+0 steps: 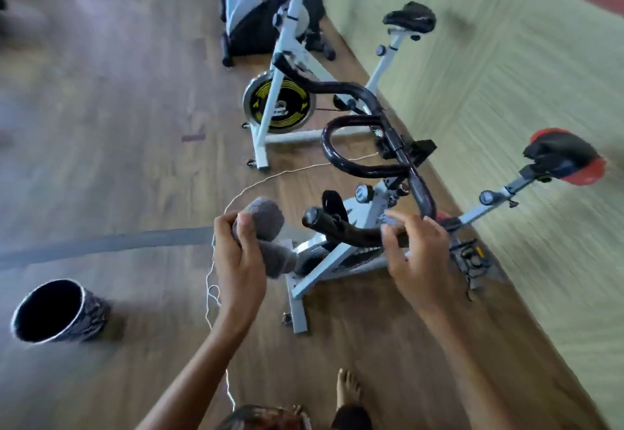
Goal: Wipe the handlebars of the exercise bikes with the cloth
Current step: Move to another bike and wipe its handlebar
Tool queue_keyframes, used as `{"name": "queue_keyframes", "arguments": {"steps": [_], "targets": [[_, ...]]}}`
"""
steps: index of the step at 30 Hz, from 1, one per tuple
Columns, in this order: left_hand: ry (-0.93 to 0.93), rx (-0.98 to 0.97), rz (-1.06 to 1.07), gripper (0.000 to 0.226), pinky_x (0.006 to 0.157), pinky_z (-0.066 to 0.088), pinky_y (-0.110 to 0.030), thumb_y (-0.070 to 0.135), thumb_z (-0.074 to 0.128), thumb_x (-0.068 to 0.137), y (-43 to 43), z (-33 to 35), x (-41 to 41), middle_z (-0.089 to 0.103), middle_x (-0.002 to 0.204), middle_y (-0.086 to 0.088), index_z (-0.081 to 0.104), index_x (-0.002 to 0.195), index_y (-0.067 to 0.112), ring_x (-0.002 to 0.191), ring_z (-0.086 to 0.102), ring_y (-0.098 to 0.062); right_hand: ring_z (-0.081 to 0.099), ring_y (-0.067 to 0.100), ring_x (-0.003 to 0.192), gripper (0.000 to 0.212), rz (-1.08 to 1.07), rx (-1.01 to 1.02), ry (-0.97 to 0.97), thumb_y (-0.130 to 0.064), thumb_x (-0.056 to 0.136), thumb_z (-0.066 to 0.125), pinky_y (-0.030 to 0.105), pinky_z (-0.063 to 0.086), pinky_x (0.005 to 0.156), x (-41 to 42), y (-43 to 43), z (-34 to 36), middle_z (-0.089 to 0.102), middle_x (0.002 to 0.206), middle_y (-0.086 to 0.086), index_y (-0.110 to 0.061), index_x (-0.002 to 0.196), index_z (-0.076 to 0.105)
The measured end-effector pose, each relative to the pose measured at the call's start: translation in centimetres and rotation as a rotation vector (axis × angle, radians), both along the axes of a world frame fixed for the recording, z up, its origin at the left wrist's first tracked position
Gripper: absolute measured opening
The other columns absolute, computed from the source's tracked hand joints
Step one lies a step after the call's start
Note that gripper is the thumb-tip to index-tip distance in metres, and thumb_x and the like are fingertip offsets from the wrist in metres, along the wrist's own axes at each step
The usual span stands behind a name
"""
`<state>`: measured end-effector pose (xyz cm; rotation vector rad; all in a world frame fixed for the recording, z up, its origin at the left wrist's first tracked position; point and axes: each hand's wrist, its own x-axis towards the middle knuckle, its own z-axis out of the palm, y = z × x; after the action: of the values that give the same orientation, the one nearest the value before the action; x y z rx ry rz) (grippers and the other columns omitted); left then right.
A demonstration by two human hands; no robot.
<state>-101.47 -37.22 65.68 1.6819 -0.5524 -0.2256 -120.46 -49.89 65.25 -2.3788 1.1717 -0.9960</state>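
Note:
My left hand (238,254) is closed on a bunched grey cloth (270,227), held just left of the near exercise bike's black handlebar (344,227). The end of that handlebar grip points toward the cloth without touching it. My right hand (417,250) rests on the handlebar where it bends, fingers curled over the bar; a bit of grey cloth shows at its fingertips. The handlebar loops up and back to a second curved section (337,156). A second white bike (280,105) with its own black handlebar (324,85) stands further back.
A dark round bin (57,311) stands on the wooden floor at the left. A thin white cord (216,281) trails across the floor past my left hand. A pale wall (506,108) runs along the right, behind both bikes. A third machine (250,7) stands at the back. A bare foot (347,389) is below.

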Motion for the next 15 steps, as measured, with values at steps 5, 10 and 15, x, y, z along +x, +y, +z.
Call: {"name": "queue_keyframes", "arguments": {"steps": [5, 10, 15], "targets": [[-0.002, -0.042, 0.091, 0.022, 0.066, 0.038, -0.008, 0.026, 0.036, 0.104, -2.4, 1.8, -3.0, 0.05, 0.083, 0.007, 0.048, 0.098, 0.009, 0.072, 0.049, 0.006, 0.057, 0.017, 0.092, 0.037, 0.127, -0.043, 0.148, -0.041, 0.098, 0.039, 0.047, 0.036, 0.104, -0.6, -3.8, -2.8, 0.065, 0.092, -0.004, -0.016, 0.101, 0.065], [-0.082, -0.068, 0.2, 0.014, 0.072, 0.039, -0.012, 0.035, 0.036, 0.1, -5.2, 1.8, -5.2, 0.052, 0.087, 0.004, 0.045, 0.092, 0.027, 0.078, 0.05, 0.001, 0.057, 0.02, 0.098, 0.049, 0.262, -0.111, 0.241, -0.049, 0.101, 0.028, 0.038, 0.032, 0.104, -2.6, -5.4, -5.4, 0.065, 0.099, -0.002, -0.016, 0.108, 0.063], [-0.249, 0.001, 0.263, 0.021, 0.086, 0.044, -0.042, 0.045, 0.038, 0.096, -7.5, 0.6, -7.0, 0.055, 0.101, -0.002, 0.05, 0.101, 0.027, 0.097, 0.052, -0.025, 0.061, 0.022, 0.097, 0.051, 0.366, -0.135, 0.3, -0.05, 0.101, 0.028, 0.031, 0.031, 0.098, -3.1, -6.2, -5.0, 0.067, 0.103, -0.001, -0.016, 0.116, 0.062]]}}
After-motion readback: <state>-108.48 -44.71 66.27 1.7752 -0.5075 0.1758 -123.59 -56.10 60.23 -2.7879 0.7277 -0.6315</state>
